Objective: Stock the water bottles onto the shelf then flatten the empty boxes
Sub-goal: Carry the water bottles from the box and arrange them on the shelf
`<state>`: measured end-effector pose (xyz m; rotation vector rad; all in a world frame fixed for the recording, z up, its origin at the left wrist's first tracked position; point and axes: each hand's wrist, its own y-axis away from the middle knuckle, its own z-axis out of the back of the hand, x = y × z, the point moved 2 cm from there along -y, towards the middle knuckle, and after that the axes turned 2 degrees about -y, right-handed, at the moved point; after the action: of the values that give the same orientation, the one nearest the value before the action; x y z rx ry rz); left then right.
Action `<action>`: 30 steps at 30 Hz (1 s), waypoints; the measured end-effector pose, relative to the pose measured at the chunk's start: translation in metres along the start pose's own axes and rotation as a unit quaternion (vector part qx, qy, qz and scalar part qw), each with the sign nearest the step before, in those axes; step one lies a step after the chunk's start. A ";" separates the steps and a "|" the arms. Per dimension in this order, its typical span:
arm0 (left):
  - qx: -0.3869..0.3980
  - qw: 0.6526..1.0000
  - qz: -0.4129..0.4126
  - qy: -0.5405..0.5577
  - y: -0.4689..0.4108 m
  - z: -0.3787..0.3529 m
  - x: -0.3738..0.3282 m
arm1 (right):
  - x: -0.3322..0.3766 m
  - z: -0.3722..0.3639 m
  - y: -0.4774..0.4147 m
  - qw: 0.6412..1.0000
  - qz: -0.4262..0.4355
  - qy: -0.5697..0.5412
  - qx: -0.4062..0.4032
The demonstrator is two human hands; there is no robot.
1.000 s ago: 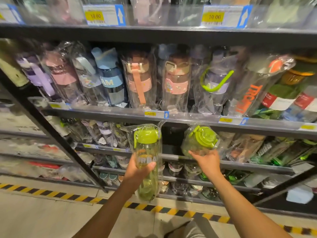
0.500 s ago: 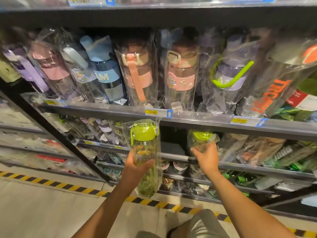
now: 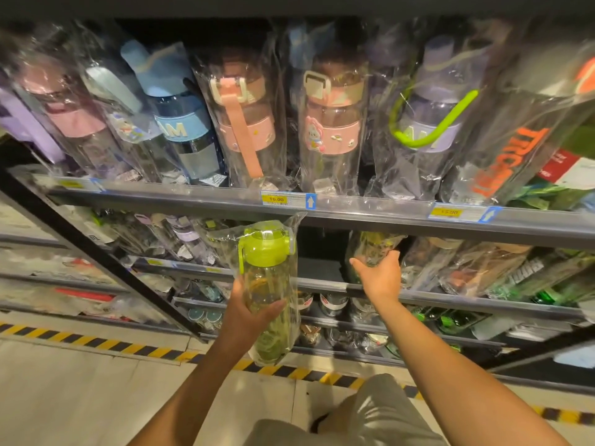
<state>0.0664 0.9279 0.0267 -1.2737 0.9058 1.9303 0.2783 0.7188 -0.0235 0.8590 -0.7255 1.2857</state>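
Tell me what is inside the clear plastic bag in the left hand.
The bag holds one water bottle with a green lid and a clear greenish body. The left hand covers part of it; the bottle's own contents are too blurred to tell.

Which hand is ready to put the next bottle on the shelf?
Left. The left hand grips the green-lidded bottle facing the shelf gap; the right hand holds a shelved bottle.

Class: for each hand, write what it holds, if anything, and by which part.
The left hand grips the bagged green-lidded bottle around its mid-body. The right hand holds a second bagged bottle by its body, on the shelf.
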 end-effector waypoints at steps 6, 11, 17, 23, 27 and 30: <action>0.002 1.000 0.017 -0.007 0.001 0.010 0.003 | -0.006 0.000 0.004 0.999 -0.030 0.004 0.033; 0.014 0.999 0.028 0.006 0.009 0.011 -0.012 | -0.002 0.008 0.017 0.997 -0.053 0.005 0.048; 0.002 0.999 0.025 -0.032 0.011 0.004 -0.020 | -0.008 0.032 0.040 0.996 -0.061 0.008 0.069; 0.028 0.999 0.031 -0.019 -0.009 -0.013 -0.025 | -0.028 0.060 0.049 0.991 -0.070 0.039 0.103; 0.040 0.999 0.034 -0.005 -0.025 -0.030 -0.027 | -0.045 0.070 0.052 0.991 -0.062 0.056 0.107; 0.066 0.997 0.005 -0.035 -0.038 -0.042 -0.030 | -0.054 0.076 0.052 0.989 -0.059 0.079 0.112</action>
<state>0.1276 0.9107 0.0349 -1.1202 0.9883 1.8773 0.2199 0.6298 -0.0236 0.9538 -0.4029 1.3289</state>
